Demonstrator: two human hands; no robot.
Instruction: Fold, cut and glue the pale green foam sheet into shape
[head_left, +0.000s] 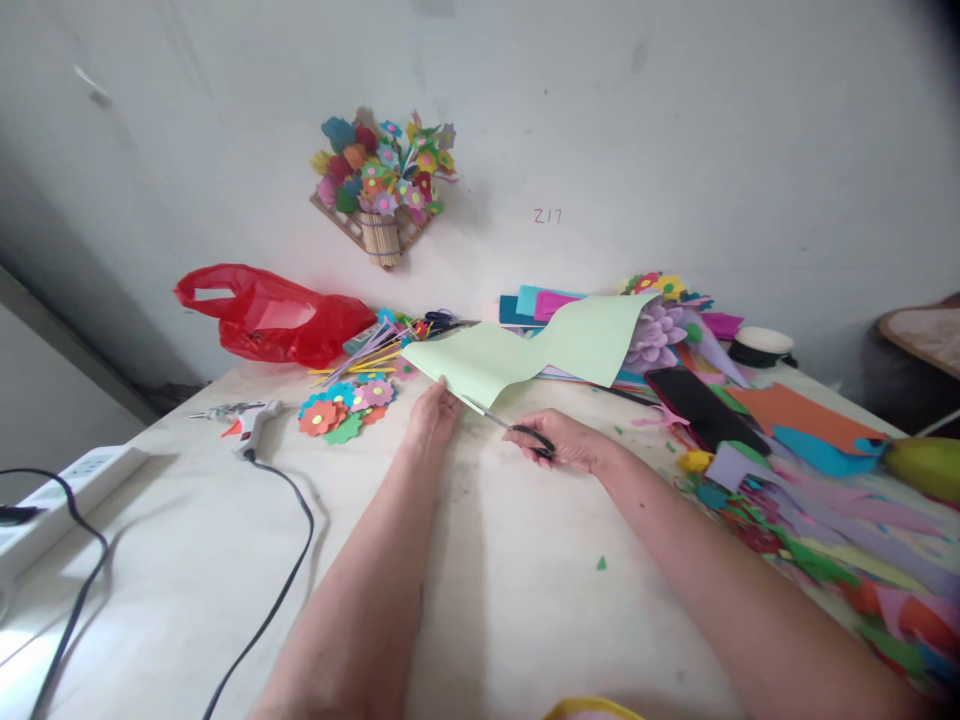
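My left hand pinches the near left corner of a pale green foam sheet that waves above the table. My right hand is closed round the black handles of a pair of scissors, whose blades point left and meet the sheet's near edge beside my left fingers.
A glue gun with a black cable lies left, beyond a white power strip. Foam flowers, sticks and a red plastic bag sit behind. Coloured foam sheets, scraps and a black phone crowd the right side. A flower basket hangs on the wall.
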